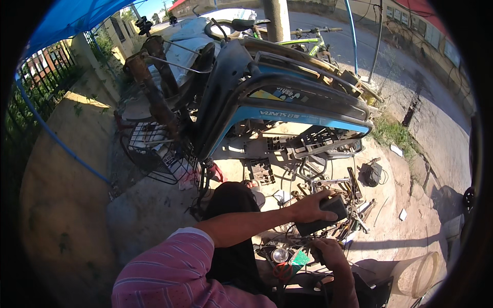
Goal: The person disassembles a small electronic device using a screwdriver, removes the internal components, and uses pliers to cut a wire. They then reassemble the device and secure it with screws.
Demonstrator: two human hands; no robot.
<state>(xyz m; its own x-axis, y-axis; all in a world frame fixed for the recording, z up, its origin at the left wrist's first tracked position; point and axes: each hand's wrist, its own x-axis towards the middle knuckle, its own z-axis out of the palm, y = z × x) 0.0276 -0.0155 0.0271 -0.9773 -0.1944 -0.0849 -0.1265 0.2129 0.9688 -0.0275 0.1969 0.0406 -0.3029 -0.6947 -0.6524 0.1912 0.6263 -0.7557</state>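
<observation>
The black box (311, 227) is over scattered tools (355, 191), gripped by the left hand (311, 205), thumb and fingers parted around it. The right hand (329, 252) curls just nearer the body, its hold unclear. Beyond: pale ground (149, 210), bike frame (218, 84), street (436, 97).

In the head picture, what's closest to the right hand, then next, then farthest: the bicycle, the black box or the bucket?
1. Black box: nearest, just ahead of the right hand, gripped by the left hand.
2. Bucket: off to the right.
3. Bicycle: farthest, way ahead near the picture's top.
</observation>
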